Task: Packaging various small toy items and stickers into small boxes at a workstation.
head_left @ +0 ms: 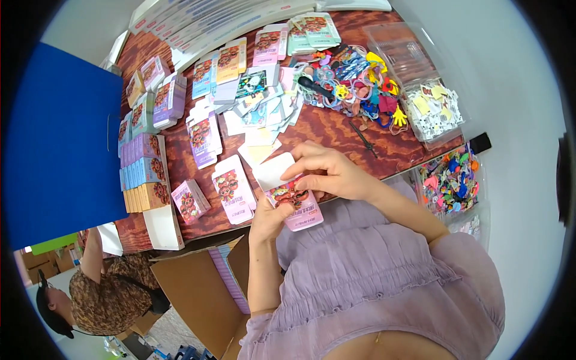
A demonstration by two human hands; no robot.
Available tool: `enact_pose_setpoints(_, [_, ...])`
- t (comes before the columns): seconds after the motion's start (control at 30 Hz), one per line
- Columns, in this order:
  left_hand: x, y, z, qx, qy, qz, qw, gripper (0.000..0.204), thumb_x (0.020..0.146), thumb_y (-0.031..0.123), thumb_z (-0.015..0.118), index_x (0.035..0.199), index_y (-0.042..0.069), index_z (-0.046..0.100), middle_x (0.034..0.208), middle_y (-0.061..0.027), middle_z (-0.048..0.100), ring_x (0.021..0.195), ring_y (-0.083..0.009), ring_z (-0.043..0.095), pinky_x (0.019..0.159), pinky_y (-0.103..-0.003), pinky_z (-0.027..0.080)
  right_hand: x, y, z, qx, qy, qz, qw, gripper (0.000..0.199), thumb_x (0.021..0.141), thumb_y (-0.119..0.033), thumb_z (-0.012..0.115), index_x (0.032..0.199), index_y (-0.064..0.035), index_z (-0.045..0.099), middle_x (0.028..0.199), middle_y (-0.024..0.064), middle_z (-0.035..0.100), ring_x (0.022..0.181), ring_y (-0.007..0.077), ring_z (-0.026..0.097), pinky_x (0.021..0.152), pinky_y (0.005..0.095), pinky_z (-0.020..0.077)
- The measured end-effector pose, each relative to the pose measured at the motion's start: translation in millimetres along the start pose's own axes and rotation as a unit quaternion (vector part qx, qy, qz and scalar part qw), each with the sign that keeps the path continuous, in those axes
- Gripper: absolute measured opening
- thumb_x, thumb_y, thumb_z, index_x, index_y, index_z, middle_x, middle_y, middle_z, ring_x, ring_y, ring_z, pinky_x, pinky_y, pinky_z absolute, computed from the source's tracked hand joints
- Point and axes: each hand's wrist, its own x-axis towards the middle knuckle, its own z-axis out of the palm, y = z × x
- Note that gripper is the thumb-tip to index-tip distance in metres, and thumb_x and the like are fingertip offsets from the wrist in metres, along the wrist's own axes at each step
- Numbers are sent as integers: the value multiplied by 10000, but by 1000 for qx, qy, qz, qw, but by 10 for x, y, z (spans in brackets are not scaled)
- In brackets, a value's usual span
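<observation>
Close to the table's front edge, my left hand (268, 219) grips a flat pink printed carton (305, 217), thumb across its front. My right hand (333, 172) is closed at the carton's upper end, fingers and thumb pinching around a white piece (275, 170); whether that is the carton's flap or a separate card I cannot tell. Left of my hands lies another flat pink carton (235, 193). A filled pink box (191, 202) sits beyond it. Just above my hands, pale cards (259, 151) lie spread on the table.
Small toys and hair ties (354, 78) are heaped at the back right. Beside them stands a clear bin of small packets (433, 111); a lower bin holds colourful trinkets (451, 183). Boxes fill a white tray (164, 225) at left. An open cardboard box (198, 294) and another person (108, 294) are below left.
</observation>
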Motion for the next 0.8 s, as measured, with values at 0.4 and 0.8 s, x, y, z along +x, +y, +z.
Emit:
enact_pose_setpoints(0.4, [22, 170, 490, 287, 206, 196, 915, 571, 898, -105, 596, 1439, -1, 444, 1186, -98, 621, 919, -123, 615, 784, -240, 509, -135, 213, -62, 117, 173, 36, 977, 377, 898, 37, 657, 1256, -16, 553, 1006, 9, 607, 921, 54, 588, 792, 219, 490])
enact_pose_setpoints(0.8, [-36, 151, 395, 279, 146, 114, 942, 573, 864, -143, 622, 1355, 38, 388, 1126, -101, 568, 922, -151, 631, 750, -254, 546, -150, 244, -210, 70, 43, 62, 995, 101, 896, 0, 666, 993, 13, 641, 1033, 60, 661, 949, 82, 607, 833, 254, 497])
